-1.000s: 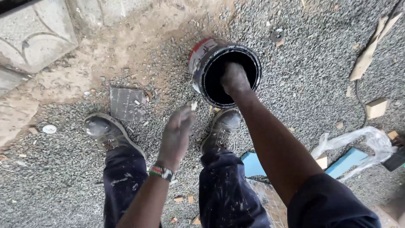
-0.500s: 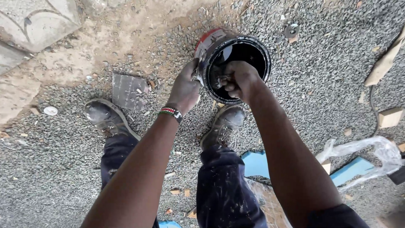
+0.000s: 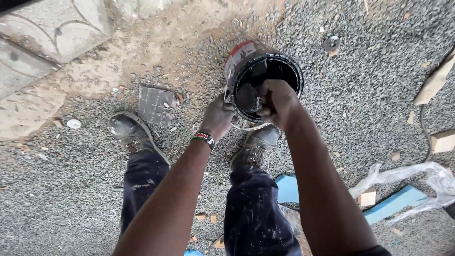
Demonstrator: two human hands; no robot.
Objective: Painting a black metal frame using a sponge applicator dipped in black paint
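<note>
A grey stone slab (image 3: 47,33) lies at the far left, with a small white cap (image 3: 74,123) on the gravel ground (image 3: 61,189) near it. Next come a dusty boot (image 3: 129,130) and a flat grey tile (image 3: 155,104) just past its toe. The left hand (image 3: 217,116), with a bead band (image 3: 204,138) at the wrist, is curled on the near left side of the paint can (image 3: 237,59) and seems to hold it steady. The can stands on the gravel just past the other boot (image 3: 256,144), tipped a little. Inside it looks black and wet, but how full it is I cannot tell. The right hand (image 3: 277,102) is closed in a fist over the can's mouth, maybe around something small and dark; I cannot tell what. It looks like the work is down inside the can, so a firm hold on it matters. To the right lie clear plastic wrap (image 3: 426,182), blue foam pieces (image 3: 395,201) and wood bits (image 3: 443,141).
</note>
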